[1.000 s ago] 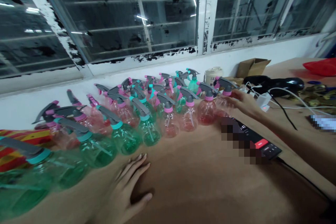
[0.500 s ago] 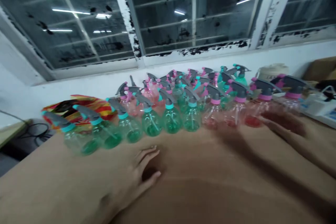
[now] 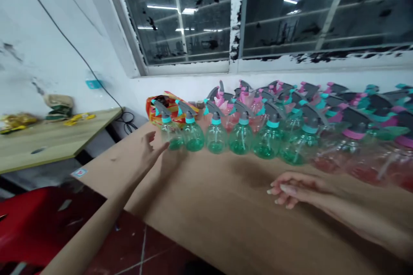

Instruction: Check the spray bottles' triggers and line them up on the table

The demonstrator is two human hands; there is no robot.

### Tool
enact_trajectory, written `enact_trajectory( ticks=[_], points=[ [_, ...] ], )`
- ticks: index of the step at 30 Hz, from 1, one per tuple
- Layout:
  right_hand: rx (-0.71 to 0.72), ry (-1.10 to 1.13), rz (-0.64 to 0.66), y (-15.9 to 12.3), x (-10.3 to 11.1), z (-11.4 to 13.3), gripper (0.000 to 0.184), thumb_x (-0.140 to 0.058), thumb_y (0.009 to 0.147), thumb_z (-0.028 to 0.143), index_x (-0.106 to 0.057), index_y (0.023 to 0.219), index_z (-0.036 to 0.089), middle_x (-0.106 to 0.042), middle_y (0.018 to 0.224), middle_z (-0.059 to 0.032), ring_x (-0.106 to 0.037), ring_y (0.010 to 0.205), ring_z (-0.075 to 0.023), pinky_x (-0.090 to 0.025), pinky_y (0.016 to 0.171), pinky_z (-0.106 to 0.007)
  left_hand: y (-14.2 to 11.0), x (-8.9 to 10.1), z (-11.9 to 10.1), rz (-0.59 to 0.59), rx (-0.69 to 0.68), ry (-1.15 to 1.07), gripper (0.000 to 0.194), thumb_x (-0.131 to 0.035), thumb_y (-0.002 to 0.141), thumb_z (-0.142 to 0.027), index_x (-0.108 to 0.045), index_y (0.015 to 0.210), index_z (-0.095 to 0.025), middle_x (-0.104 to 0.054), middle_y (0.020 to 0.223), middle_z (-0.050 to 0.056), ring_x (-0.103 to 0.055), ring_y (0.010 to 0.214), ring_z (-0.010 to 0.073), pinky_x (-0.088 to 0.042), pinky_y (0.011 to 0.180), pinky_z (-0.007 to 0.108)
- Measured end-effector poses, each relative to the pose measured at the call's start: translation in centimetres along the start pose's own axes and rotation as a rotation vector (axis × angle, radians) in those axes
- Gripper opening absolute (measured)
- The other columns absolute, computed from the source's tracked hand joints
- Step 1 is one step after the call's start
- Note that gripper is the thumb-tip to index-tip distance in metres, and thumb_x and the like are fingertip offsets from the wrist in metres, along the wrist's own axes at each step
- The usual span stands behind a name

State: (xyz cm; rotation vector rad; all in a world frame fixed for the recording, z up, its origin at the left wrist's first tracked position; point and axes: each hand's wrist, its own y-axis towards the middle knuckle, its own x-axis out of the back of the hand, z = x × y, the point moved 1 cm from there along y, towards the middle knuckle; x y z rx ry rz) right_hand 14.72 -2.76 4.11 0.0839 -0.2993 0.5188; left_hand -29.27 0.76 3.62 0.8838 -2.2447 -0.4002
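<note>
My left hand (image 3: 149,152), fingers apart, is beside the leftmost spray bottle (image 3: 173,135), a clear one with green liquid and a grey and turquoise trigger head. Its thumb tip overlaps the bottle's lower side; whether it touches I cannot tell. My right hand (image 3: 295,189) hovers over the brown table (image 3: 213,202), loosely bent and empty, in front of the row. Several more green bottles (image 3: 240,138) stand upright in a line, followed on the right by bottles with pink collars and red liquid (image 3: 368,163).
Behind the front row, more spray bottles crowd against the wall under the window (image 3: 190,17). A red and yellow bag (image 3: 151,109) lies at the back left. Left of the table are a lower wooden desk (image 3: 64,137), a black cable (image 3: 127,122) and a red chair (image 3: 29,219).
The view has swung left, bringing in the desk and chair. My left hand has reached out to the leftmost green bottle. My right hand has come away from the red bottles, leftward.
</note>
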Motion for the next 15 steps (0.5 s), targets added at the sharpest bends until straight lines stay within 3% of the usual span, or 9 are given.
enact_trajectory(
  ticks=[3,5,10,15],
  points=[
    [-0.071,0.208,0.243,1.0,-2.3,-0.3,0.022,-0.059,0.084,0.045,-0.068,0.095,0.028,-0.072,0.099,-0.0056,-0.069,0.086,-0.0206,-0.054,0.075,-0.033,0.9,-1.2,0.4,0.04,-0.015,-0.001,0.062,-0.079,0.062,-0.031,-0.049,0.113,-0.015,-0.051,0.122,0.014,-0.048,0.118,0.034,-0.044,0.094,0.047],
    [-0.107,0.259,0.307,1.2,-3.4,-0.2,0.023,-0.061,0.083,0.044,-0.067,0.094,0.024,-0.071,0.098,-0.0059,-0.067,0.087,-0.0185,-0.053,0.076,-0.031,1.3,-2.3,0.5,0.061,-0.037,-0.019,0.067,-0.082,0.062,-0.024,-0.048,0.119,-0.014,-0.052,0.123,0.012,-0.046,0.121,0.0314,-0.041,0.098,0.044],
    [-0.192,0.235,0.376,1.2,-4.6,0.5,0.032,-0.066,0.078,0.048,-0.063,0.092,0.019,-0.068,0.097,-0.0082,-0.065,0.089,-0.018,-0.05,0.076,-0.029,2.1,-4.2,0.3,0.096,-0.045,-0.09,0.033,-0.06,0.091,-0.028,-0.053,0.121,-0.016,-0.056,0.121,0.01,-0.059,0.102,0.0245,-0.051,0.084,0.044],
    [-0.179,0.182,0.376,0.8,-4.0,-0.6,0.034,-0.062,0.08,0.051,-0.063,0.095,0.02,-0.068,0.096,-0.0076,-0.063,0.089,-0.0182,-0.048,0.077,-0.03,2.0,-3.4,0.1,0.102,-0.013,-0.118,0.066,-0.081,0.067,-0.025,-0.045,0.122,-0.018,-0.059,0.109,0.006,-0.058,0.105,0.028,-0.049,0.086,0.042]
  ],
)
